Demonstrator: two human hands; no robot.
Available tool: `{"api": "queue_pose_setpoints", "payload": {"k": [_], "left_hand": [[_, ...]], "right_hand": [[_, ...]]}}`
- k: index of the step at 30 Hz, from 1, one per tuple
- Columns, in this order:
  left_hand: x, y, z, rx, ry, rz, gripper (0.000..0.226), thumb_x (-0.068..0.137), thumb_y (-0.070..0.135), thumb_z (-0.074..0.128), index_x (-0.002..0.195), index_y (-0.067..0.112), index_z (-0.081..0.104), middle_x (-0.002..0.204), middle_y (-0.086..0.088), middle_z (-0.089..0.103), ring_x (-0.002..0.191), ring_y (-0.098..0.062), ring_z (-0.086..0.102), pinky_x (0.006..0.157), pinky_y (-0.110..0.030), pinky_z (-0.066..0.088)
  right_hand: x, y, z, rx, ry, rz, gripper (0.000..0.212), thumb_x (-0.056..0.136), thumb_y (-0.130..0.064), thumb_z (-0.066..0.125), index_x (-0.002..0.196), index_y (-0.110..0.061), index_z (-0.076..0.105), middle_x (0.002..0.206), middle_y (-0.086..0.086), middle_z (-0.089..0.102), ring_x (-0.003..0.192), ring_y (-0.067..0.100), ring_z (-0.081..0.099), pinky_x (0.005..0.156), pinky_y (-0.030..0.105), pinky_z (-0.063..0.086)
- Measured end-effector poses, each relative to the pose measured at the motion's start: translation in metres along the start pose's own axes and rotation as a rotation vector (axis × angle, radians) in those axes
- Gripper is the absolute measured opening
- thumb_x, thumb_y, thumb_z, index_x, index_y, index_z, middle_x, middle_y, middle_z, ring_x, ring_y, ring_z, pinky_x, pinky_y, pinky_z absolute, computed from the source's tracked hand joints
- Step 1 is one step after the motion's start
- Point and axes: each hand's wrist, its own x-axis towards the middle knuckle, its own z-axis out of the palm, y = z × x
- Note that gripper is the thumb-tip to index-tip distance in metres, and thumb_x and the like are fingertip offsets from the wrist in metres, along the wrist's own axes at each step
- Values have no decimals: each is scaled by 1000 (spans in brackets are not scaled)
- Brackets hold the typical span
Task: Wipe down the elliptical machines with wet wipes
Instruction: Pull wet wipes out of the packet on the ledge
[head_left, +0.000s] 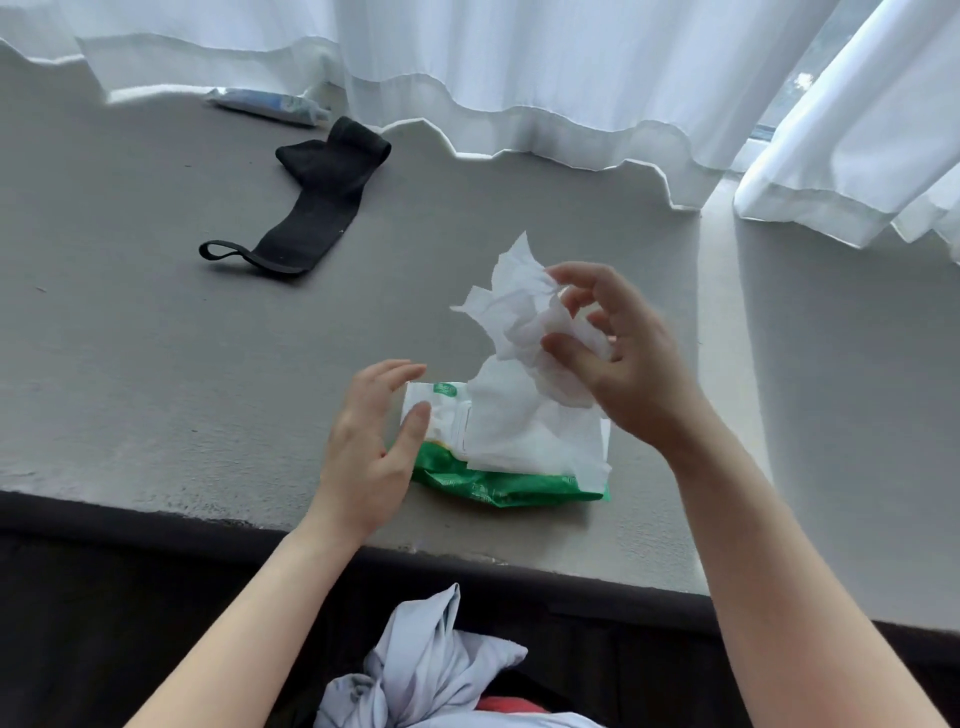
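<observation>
A crumpled white wet wipe is pinched between thumb and fingers of the right hand, its lower end trailing onto the green-and-white wipes pack — laid flat near the front edge of the grey ledge. The pack's left end is touched by the left hand, fingers relaxed and spread. A black strap and a tube are seen toward the back edge, under white curtains.

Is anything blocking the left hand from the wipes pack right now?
Nothing visible does. The left hand is open at the left end of the wipes pack, with no object between them. The right hand pinches a wipe above the pack.
</observation>
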Motion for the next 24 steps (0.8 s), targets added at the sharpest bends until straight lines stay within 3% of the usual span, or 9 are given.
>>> {"api": "queue_pose_setpoints", "payload": {"k": [2,4,7,9,11,14,18,21,24], "left_hand": [[-4,6,2,68,-37,89,40,87,42,59,121,21,55,125,9,54,117,-5,50,98,-18,39],[-8,5,11,242,-92,115,54,78,43,71,120,17,48,118,-1,58,106,-16,55,89,-25,42],[-8,-3,20,350,-102,-59,71,71,22,85,128,7,46,119,-10,58,105,-31,58,85,-36,41],[-7,-10,17,303,-106,-121,82,71,15,85,139,10,40,130,-8,54,118,-26,52,94,-39,40],[-6,-13,11,245,-96,-54,82,75,11,79,141,23,33,133,3,48,123,-17,47,101,-32,37],[-2,-7,2,113,-99,95,70,75,3,63,136,29,40,130,15,42,124,-3,43,106,-13,28],[-2,-1,8,81,-234,176,46,85,26,55,131,28,52,139,5,50,131,-9,45,109,-32,32],[-2,-7,20,318,-347,237,47,86,48,51,125,25,63,134,4,59,125,-14,52,109,-47,35],[-3,-16,25,488,-378,334,45,84,48,51,115,22,69,125,0,65,118,-22,59,102,-58,43]], "right_hand": [[-5,8,16,56,-49,13,45,82,-13,64,116,-40,51,92,-23,53,72,2,51,73,18,41],[-12,15,25,130,-100,27,51,83,-7,64,116,-43,48,92,-25,53,68,4,50,71,19,42],[-23,27,25,177,-150,63,56,83,1,62,116,-43,50,93,-21,56,75,5,55,73,20,44],[-29,37,23,95,-178,50,56,81,10,60,111,-37,60,96,-16,59,86,5,57,74,22,47],[-34,48,26,-66,-226,2,54,75,15,49,104,-26,71,100,-15,58,92,3,56,75,20,46],[-45,53,38,-313,-293,-123,47,71,-3,38,96,-16,76,101,0,60,81,22,60,64,32,49],[-55,58,48,-466,-326,-154,36,80,-24,42,96,-15,74,104,10,61,81,32,61,65,44,52],[-56,56,44,-404,-340,-127,40,78,-19,43,105,-19,73,113,7,60,97,30,61,80,44,51],[-58,49,28,-238,-292,-3,49,74,-5,48,112,-24,70,129,-1,53,116,15,52,93,22,41]]}}
